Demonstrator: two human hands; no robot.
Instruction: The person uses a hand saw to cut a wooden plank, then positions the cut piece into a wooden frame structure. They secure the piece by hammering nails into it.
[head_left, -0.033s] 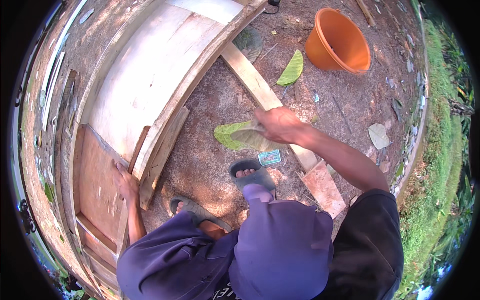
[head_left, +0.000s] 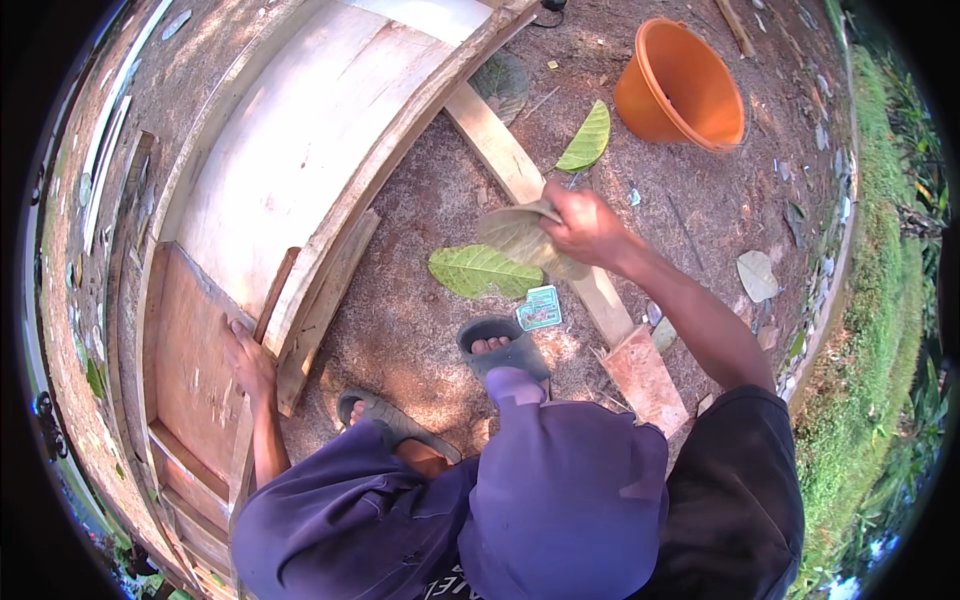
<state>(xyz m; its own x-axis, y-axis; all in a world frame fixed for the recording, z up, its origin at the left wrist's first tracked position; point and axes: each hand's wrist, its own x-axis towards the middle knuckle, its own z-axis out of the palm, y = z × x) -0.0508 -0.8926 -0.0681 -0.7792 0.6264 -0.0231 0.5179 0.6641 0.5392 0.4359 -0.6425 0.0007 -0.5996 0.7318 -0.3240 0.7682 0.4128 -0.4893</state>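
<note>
My right hand (head_left: 590, 230) is closed on the stem end of a large dry brownish leaf (head_left: 525, 235), above the ground and a long pale wooden plank (head_left: 510, 165). A green leaf (head_left: 483, 271) lies on the ground just below the held leaf. My left hand (head_left: 250, 365) rests with its fingers stretched over the side rail of a long wooden frame (head_left: 360, 190). Its fingertips lie on the brown panel (head_left: 190, 335) inside the frame. Farther up, the same frame holds a pale, whitish panel (head_left: 290, 130).
An orange bucket (head_left: 678, 85) lies tipped at the far right. Another green leaf (head_left: 585, 138) is near it. A small greenish packet (head_left: 540, 308) lies by my sandalled foot (head_left: 495, 345). A short reddish-white board piece (head_left: 645, 380) adjoins the plank's near end. Grass (head_left: 880, 330) borders the right.
My right hand has moved a little up and to the right with the dry leaf, whose broad face shows more now. The left hand stays on the frame.
</note>
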